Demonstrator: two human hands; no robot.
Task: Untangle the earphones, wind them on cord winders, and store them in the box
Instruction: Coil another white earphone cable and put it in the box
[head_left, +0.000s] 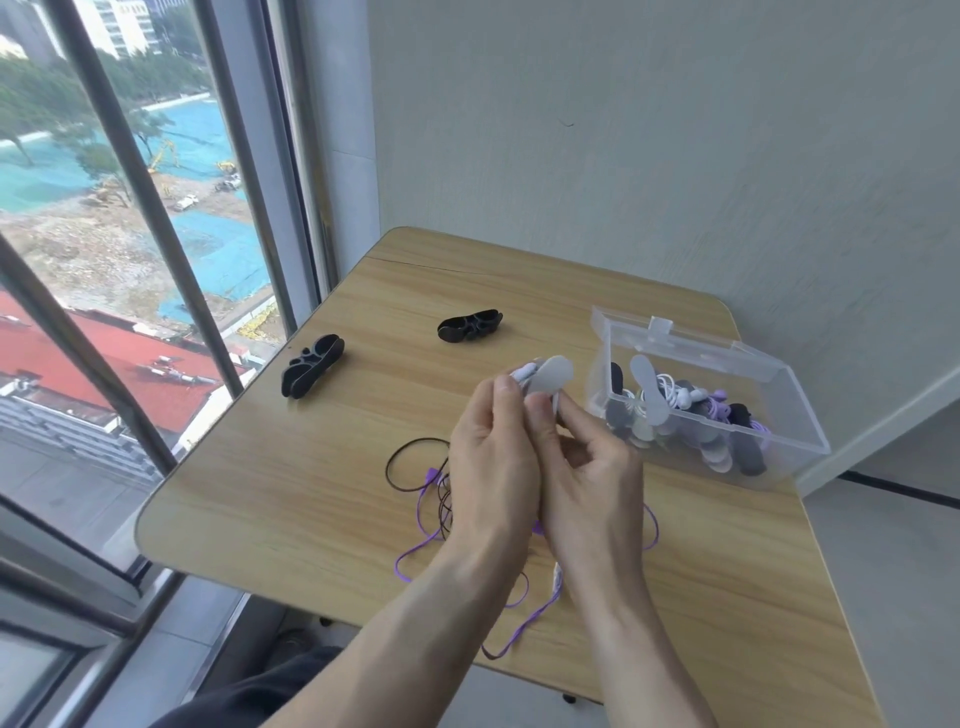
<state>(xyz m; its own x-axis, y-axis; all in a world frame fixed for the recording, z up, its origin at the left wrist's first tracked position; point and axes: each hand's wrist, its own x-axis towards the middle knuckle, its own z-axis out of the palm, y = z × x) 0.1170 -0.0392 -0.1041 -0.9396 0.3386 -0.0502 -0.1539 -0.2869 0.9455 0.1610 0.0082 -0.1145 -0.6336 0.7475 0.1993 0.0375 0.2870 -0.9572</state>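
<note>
Head view: two bare hands raised over a wooden table (322, 499), working a grey winder.
Winder: grey winder (555, 375) held above the table centre, just left of the box; a white earphone (524, 372) shows at its left edge.
Left hand: left hand (491, 457) upright, fingers curled, thumb pressed against the earphone and winder.
Right hand: right hand (587, 467) beside it, touching the left; thumb and forefinger pinch the winder's lower part, other fingers curled under.
Box: clear box (779, 436) at right, lid open, already holding wound earphones and winders.
Loose cords: purple cord (415, 545) and dark cord (410, 452) lie tangled on the table under the wrists.
Spare winders: black winder (311, 364) far left, second black winder (470, 325) far centre, both unused.
Risk, unwinding: if either pinch loosens, the white cord could likely spring off the winder.
Risk, snagging: the forearms hang over the loose cords; a move toward the box could drag them and tighten the tangle.
Risk, box: a careless drop might knock the light box or spill its contents.
</note>
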